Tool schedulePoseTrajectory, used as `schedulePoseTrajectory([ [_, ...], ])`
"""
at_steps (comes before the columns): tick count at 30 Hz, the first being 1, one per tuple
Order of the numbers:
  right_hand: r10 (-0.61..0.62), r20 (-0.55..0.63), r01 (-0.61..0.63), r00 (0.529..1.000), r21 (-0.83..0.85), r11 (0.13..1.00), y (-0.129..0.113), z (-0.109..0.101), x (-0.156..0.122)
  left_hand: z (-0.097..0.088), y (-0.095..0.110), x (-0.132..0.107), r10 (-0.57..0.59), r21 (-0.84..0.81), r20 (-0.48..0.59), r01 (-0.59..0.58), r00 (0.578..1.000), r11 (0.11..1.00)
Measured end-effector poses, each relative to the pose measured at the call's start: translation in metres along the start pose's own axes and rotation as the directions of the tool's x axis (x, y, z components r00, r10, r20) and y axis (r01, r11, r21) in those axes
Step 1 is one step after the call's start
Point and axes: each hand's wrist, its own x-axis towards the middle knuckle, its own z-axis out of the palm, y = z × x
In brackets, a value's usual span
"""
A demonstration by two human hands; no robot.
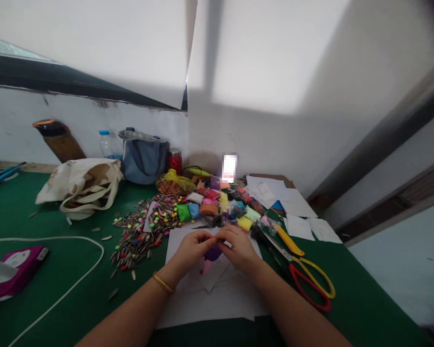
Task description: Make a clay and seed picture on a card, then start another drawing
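Purple clay lump (213, 253) pinched between left hand (192, 249) and right hand (239, 246).

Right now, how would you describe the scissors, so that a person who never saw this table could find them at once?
On the green table, look just right of the white paper, past the right hand holding a purple lump. The scissors lie there, blades toward the coloured packets. Unlike the plain yellow knife beside them, they have one red and one yellow finger loop.
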Motion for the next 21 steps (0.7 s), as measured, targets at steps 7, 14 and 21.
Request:
schedulePoseTrajectory([
  [7, 0.001, 0.034, -0.001, 0.999, 0.0, 1.0, -0.0017, -0.0019, 0.0001, 0.0003, -0.0024, 0.0006, 0.047, 0.086, -0.015, -0.046, 0.999, 0.995],
  [14, 0.002, 0.025, -0.002, 1.0, 0.012, 1.0, -0.0001, -0.0007, 0.0008, 0.0002, -0.0032, 0.0011, 0.061, 0.103, -0.019, -0.059, 0.998, 0.993],
  [21, 0.017, 0.017, -0.017, 1.0, 0.019, 1.0, -0.0008, 0.0, 0.0014, 0.0021, -0.0011, 0.0008, 0.021, -0.003, -0.03, -0.021, 0.999, 1.0],
])
